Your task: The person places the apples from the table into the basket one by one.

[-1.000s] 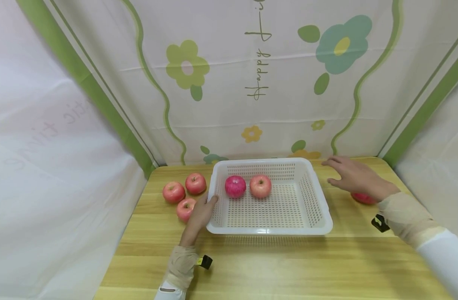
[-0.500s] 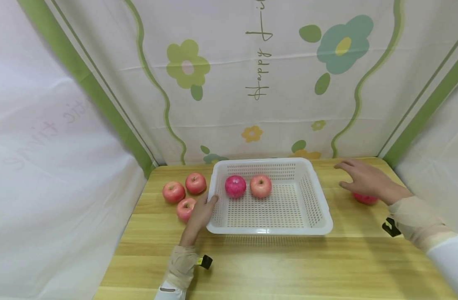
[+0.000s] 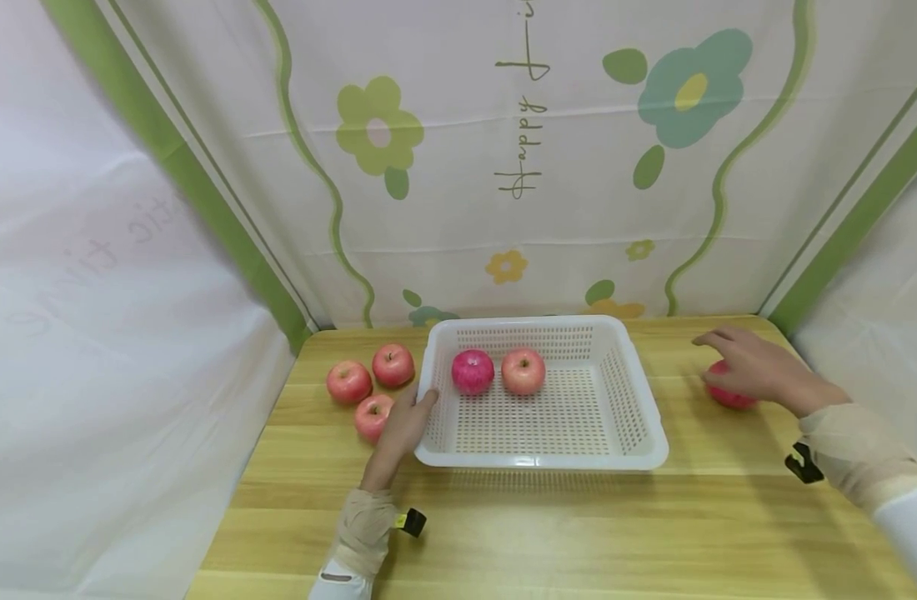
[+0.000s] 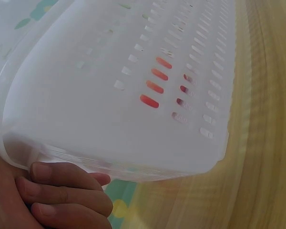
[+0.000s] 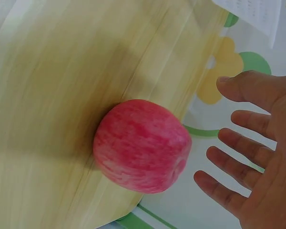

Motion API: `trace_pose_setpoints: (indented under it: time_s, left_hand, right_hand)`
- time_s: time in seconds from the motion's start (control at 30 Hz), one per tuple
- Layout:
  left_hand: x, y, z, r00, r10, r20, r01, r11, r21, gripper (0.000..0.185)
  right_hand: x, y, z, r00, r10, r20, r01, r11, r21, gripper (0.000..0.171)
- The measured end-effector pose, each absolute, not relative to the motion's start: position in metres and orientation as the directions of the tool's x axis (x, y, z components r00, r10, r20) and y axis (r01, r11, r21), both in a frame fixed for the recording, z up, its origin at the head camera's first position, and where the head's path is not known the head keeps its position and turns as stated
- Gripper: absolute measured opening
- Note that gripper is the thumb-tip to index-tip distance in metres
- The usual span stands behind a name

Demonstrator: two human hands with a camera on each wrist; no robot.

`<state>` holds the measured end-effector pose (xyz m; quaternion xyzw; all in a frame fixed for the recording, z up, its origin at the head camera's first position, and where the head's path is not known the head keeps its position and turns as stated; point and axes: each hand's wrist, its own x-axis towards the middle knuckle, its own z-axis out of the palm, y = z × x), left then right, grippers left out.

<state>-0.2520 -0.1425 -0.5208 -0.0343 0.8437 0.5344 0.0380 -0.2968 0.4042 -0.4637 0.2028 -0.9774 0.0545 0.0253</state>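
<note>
Left hand [image 3: 404, 423] grips basket [image 3: 541, 462]; right hand [image 3: 756, 367] spreads wide above apple [image 5: 140, 147]. Basket's long axis parallels the table's [image 3: 548, 537] back edge.

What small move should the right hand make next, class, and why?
Probably lower the right hand and close it around the lone red apple: the fingers are spread and apart from it in the right wrist view, while the left hand grips the white plastic basket, which holds two apples with room left.
</note>
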Motion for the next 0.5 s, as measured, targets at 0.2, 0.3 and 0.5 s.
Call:
trace_pose_setpoints:
  time_s: [0.2,0.3,0.5]
  left_hand:
    - [-0.252,-0.143,-0.520,-0.994,-0.023,-0.108,-0.108,0.427,0.898,0.051]
    - [-0.252,-0.142,-0.520,-0.994,-0.026,-0.110,-0.110,0.430,0.896,0.051]
    - [-0.251,-0.142,-0.519,-0.993,-0.031,-0.112,-0.114,0.430,0.895,0.051]
  right_hand:
    - [-0.296,0.410,-0.467,-0.919,-0.388,0.066,-0.392,0.915,-0.094,0.055]
    - [-0.295,0.412,-0.468,-0.922,-0.383,0.050,-0.386,0.918,-0.089,0.056]
    - [-0.295,0.420,-0.473,-0.929,-0.368,0.039,-0.370,0.925,-0.089,0.059]
